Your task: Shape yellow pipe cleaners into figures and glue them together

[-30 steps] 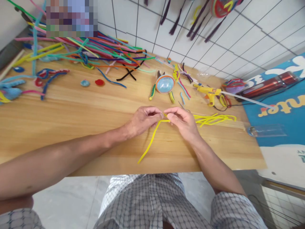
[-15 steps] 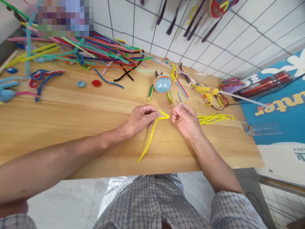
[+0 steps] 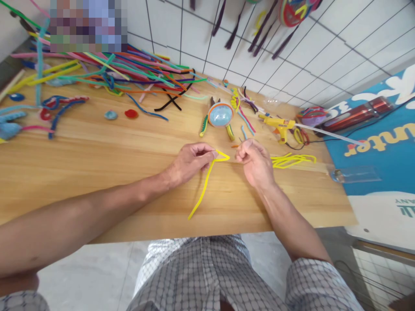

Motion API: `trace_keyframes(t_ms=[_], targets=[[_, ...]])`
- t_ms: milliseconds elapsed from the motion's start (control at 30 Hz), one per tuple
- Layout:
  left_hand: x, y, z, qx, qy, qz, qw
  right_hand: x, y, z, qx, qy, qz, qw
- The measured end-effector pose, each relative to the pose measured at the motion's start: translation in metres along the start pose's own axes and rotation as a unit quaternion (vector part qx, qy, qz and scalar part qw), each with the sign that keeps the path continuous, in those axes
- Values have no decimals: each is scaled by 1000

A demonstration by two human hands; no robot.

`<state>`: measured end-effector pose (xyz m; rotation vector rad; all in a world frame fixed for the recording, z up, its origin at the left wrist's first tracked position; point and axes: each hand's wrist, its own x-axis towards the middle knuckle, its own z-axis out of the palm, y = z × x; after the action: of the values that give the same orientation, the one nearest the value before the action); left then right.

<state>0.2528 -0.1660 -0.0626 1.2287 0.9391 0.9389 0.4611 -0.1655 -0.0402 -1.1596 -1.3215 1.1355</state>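
Note:
My left hand (image 3: 199,160) pinches a yellow pipe cleaner (image 3: 205,185) between thumb and fingers. Past the fingertips the pipe cleaner folds into a narrow pointed loop, and its long tail hangs down toward the table's front edge. Just right of the folded point, a small gap away, is my right hand (image 3: 254,162) with its fingers curled closed. Whatever may be between those fingers is hidden. Beside my right wrist lies a bunch of yellow pipe cleaners (image 3: 293,160). Beyond both hands stands a small figure (image 3: 220,115) with a clear blue, orange-rimmed dome and green-yellow limbs.
A big heap of coloured pipe cleaners (image 3: 139,71) covers the back left. A yellow glue gun (image 3: 279,125) with a long glue stick lies at the right, near a red flask (image 3: 359,114) and a clear tube (image 3: 356,174). Red (image 3: 131,113) and blue (image 3: 110,114) coils sit left of centre.
My right hand has drawn slightly right, widening the gap to the folded point. My left hand keeps its pinch in nearly the same place.

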Motion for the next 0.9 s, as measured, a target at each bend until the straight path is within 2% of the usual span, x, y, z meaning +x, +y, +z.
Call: trace_keyframes(t_ms=[100, 300, 467, 700, 900], targets=[[0, 1, 0, 2, -2, -1, 1000, 1, 1, -1, 11, 15, -4, 1000], [0, 2, 1, -4, 2, -5, 1000, 0, -2, 2, 65, 4, 35, 997], [0, 0, 0, 9, 3, -1, 1000, 2, -7, -1, 84, 25, 48, 995], [1, -4, 0, 0, 1, 2, 1000, 6, -6, -8, 82, 9, 43, 996], [1, -2, 1, -4, -2, -1, 1000, 5, -7, -7, 132, 5, 57, 990]])
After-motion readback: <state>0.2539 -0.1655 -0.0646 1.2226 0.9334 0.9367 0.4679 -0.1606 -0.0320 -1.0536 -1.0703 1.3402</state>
